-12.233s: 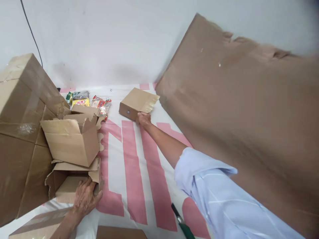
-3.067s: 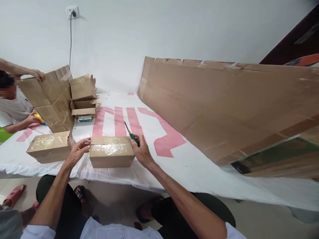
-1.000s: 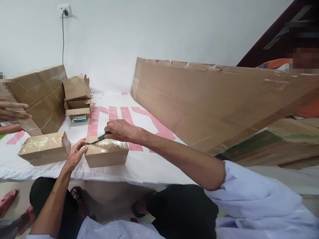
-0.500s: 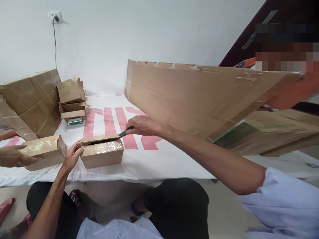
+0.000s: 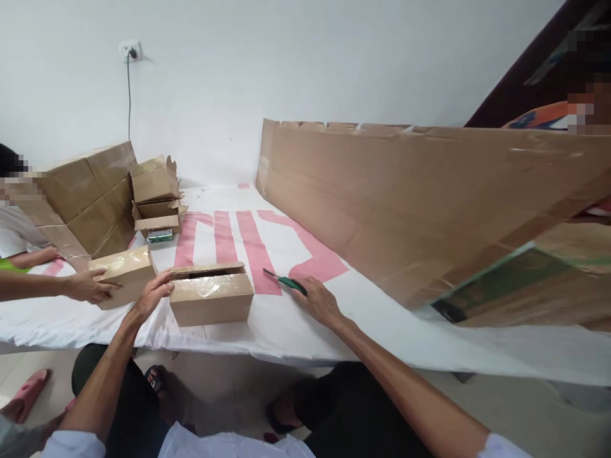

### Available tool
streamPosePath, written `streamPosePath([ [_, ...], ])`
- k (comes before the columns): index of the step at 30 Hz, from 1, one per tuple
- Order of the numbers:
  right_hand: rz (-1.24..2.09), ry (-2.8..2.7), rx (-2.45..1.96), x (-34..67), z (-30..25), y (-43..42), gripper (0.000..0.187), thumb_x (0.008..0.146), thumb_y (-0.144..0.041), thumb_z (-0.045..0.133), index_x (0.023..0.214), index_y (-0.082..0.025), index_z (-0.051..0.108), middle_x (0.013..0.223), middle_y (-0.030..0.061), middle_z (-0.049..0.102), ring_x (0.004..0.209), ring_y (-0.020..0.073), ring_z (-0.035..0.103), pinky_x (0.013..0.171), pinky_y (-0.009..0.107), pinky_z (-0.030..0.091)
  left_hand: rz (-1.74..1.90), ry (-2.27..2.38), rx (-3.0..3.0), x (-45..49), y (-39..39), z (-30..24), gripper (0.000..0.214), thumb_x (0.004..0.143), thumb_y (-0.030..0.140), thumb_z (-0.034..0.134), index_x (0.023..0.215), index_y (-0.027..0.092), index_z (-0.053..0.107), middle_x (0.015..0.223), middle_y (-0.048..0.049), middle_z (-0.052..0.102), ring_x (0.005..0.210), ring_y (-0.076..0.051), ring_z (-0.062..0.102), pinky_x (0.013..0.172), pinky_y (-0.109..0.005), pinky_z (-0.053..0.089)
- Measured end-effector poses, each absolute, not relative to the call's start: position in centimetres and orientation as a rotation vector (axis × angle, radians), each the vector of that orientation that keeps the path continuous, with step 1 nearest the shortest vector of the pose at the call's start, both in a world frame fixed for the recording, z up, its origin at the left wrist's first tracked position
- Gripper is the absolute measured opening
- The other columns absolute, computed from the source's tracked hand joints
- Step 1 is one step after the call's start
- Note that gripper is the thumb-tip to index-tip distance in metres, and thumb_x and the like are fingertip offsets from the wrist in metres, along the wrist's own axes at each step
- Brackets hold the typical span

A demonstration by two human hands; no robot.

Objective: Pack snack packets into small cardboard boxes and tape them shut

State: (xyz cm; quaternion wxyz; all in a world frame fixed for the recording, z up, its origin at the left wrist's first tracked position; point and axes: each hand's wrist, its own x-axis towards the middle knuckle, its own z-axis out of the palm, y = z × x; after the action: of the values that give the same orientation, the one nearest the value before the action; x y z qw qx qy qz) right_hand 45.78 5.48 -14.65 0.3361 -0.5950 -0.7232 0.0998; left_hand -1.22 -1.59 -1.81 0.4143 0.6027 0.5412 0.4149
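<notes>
On the cloth-covered table in front of me sits a small cardboard box [image 5: 211, 305]. Clear tape covers its near top edge, and a dark gap runs along the top. My left hand [image 5: 153, 296] grips the left end of this box, fingers at its upper corner. To the right of the box, apart from it, my right hand [image 5: 317, 299] is closed around a green-handled knife [image 5: 292, 284], whose thin blade points left toward the box. Beside my left hand, another person's hand [image 5: 90, 286] holds a second taped cardboard box [image 5: 126, 273].
A large carton [image 5: 100, 203] stands at the left. Two small opened boxes [image 5: 155, 181] are stacked near the wall, with a small green packet [image 5: 161, 236] before them. A big cardboard sheet [image 5: 382, 191] stands across the right, and a person is behind it.
My right hand has drawn the knife out of the box's top gap and moved right and down. My left hand stays on the box. The view has shifted slightly.
</notes>
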Motion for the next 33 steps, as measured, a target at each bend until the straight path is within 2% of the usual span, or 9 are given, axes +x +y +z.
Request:
streamPosePath([
  [2, 0.233, -1.889, -1.569, 45.6, -15.7, 5.6, 0.022, 0.088, -0.034, 0.062, 0.102, -0.026, 0.077, 0.101, 0.0132, 0.074, 0.1, 0.0344, 0.068, 0.09, 0.048, 0.056, 1.008, 1.366, 1.491, -1.6, -1.5, -1.6, 0.057, 0.082, 0.061, 0.075, 0.128, 0.028, 0.081, 0.155, -0.0098, 0.066, 0.14, -0.041, 0.059, 0.103, -0.045, 0.056],
  [5, 0.258, -1.872, -1.528, 45.0, -15.1, 6.3, 0.022, 0.09, -0.04, 0.066, 0.098, -0.024, 0.077, 0.095, 0.0144, 0.072, 0.098, 0.0348, 0.066, 0.09, 0.049, 0.055, 0.984, 1.373, 1.485, -2.3, -1.3, -1.6, 0.06, 0.08, 0.066, 0.078, 0.127, 0.029, 0.081, 0.155, -0.0111, 0.066, 0.141, -0.042, 0.059, 0.098, -0.043, 0.058],
  [10, 0.572, -1.807, -1.2, 40.7, -10.5, 6.6, 0.042, 0.098, -0.059, 0.061, 0.11, -0.022, 0.077, 0.108, 0.0127, 0.071, 0.098, 0.0295, 0.069, 0.085, 0.046, 0.06, 0.955, 1.351, 1.515, -2.9, -1.2, -1.7, 0.064, 0.085, 0.07, 0.074, 0.135, 0.029, 0.078, 0.155, -0.012, 0.065, 0.142, -0.042, 0.058, 0.1, -0.046, 0.058],
  [15, 0.719, -1.855, -0.939, 34.8, -6.9, 4.7, 0.035, 0.102, -0.052, 0.06, 0.122, -0.027, 0.073, 0.118, 0.0099, 0.068, 0.102, 0.0255, 0.07, 0.082, 0.041, 0.063, 0.898, 1.266, 1.598, -2.7, -1.4, -1.6, 0.066, 0.092, 0.066, 0.069, 0.147, 0.028, 0.07, 0.164, -0.0128, 0.056, 0.146, -0.042, 0.054, 0.109, -0.053, 0.053],
  [19, 0.605, -1.923, -0.937, 32.8, -6.6, 4.3, 0.033, 0.102, -0.047, 0.061, 0.124, -0.025, 0.073, 0.124, 0.0126, 0.064, 0.108, 0.0282, 0.07, 0.083, 0.042, 0.065, 0.953, 1.2, 1.676, -2.8, -1.3, -2.0, 0.065, 0.09, 0.063, 0.077, 0.145, 0.029, 0.07, 0.164, -0.0121, 0.055, 0.148, -0.039, 0.052, 0.121, -0.052, 0.045],
  [24, 0.434, -2.027, -0.89, 33.2, -6.4, 4.6, 0.03, 0.106, -0.042, 0.056, 0.123, -0.024, 0.074, 0.121, 0.0133, 0.065, 0.113, 0.0293, 0.071, 0.096, 0.047, 0.064, 0.902, 1.225, 1.603, -3.4, -1.3, -2.3, 0.083, 0.083, 0.067, 0.084, 0.154, 0.03, 0.061, 0.165, -0.0158, 0.053, 0.147, -0.041, 0.053, 0.108, -0.051, 0.056],
  [29, 0.319, -2.091, -0.767, 34.6, -5.2, 3.2, 0.026, 0.106, -0.035, 0.06, 0.126, -0.027, 0.073, 0.129, 0.0129, 0.067, 0.121, 0.0295, 0.07, 0.098, 0.047, 0.064, 0.839, 1.261, 1.635, -3.8, -1.2, -1.7, 0.091, 0.079, 0.062, 0.089, 0.159, 0.031, 0.057, 0.169, -0.0162, 0.049, 0.151, -0.043, 0.049, 0.11, -0.054, 0.055],
  [33, 0.063, -2.171, -0.641, 35.6, -5.5, 0.7, 0.022, 0.103, -0.032, 0.067, 0.123, -0.027, 0.076, 0.134, 0.0149, 0.069, 0.121, 0.032, 0.069, 0.097, 0.05, 0.063, 0.718, 1.237, 1.689, -4.0, -1.1, -1.0, 0.111, 0.074, 0.062, 0.092, 0.169, 0.035, 0.042, 0.177, -0.0162, 0.036, 0.156, -0.044, 0.044, 0.114, -0.058, 0.051],
])
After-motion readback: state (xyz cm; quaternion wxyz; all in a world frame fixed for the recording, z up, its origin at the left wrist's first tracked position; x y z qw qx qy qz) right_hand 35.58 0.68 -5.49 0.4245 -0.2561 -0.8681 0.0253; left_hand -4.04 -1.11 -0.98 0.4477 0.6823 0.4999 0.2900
